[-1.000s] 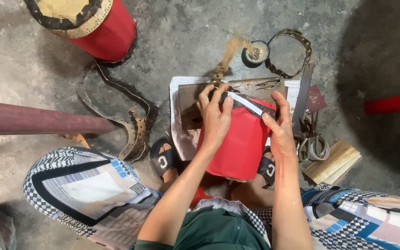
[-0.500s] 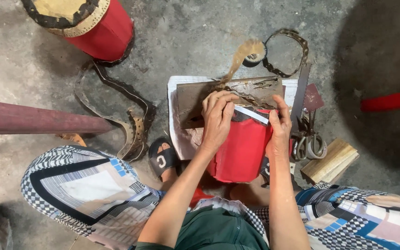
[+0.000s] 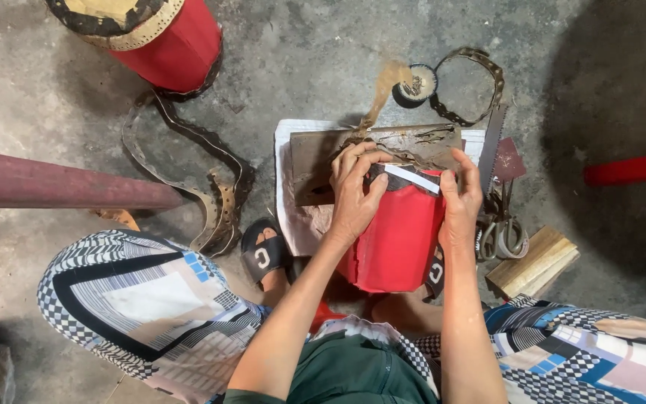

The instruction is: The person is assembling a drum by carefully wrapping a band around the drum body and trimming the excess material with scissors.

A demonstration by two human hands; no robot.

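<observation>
A red drum-shaped body [image 3: 399, 238] lies on its side between my feet, its far end towards a brown wooden board [image 3: 315, 161]. My left hand [image 3: 354, 193] wraps over the drum's upper left edge, fingers curled on the dark rim. My right hand [image 3: 460, 200] grips the right edge of the same rim. A white strip [image 3: 411, 178] lies across the rim between my two hands. A tan leather strap [image 3: 384, 88] rises from the board behind the drum.
A second red drum [image 3: 164, 34] stands at top left. Long leather strips [image 3: 211, 176] lie on the concrete. A maroon pipe [image 3: 61, 183] crosses the left. Scissors [image 3: 504, 228], a saw blade [image 3: 492, 138], a wooden block [image 3: 532, 260], a small tin [image 3: 417, 82] and a red bar [image 3: 633, 167] are on the right.
Both hands have shifted slightly along the drum's rim, the right hand closing in on the right edge. The drum has turned a little towards me.
</observation>
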